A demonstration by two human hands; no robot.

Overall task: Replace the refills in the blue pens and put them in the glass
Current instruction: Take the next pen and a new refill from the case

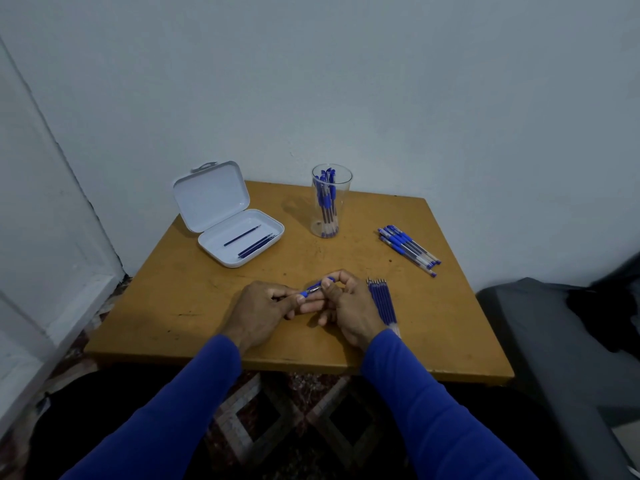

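Both hands meet over the table's [166, 306] near middle: the left hand [258, 313] and right hand [348, 308] each pinch one blue pen [317, 286] — its long axis runs from near-left up to far-right. The glass [330, 202] holds upright pens; the open white case [239, 237] holds a few refills [256, 245].

Both forearms, in blue sleeves [180, 403], reach forward from the lower edge of the view and converge toward the middle, the two hands meeting knuckle to knuckle. The left hand [258, 311] lies back-up with its fingers curled inward and the thumb pressed forward against a blue pen [317, 286]. The right hand [348, 306] is arched, its thumb and forefinger bent into a pinch at the pen's other end while its remaining fingers curl underneath.
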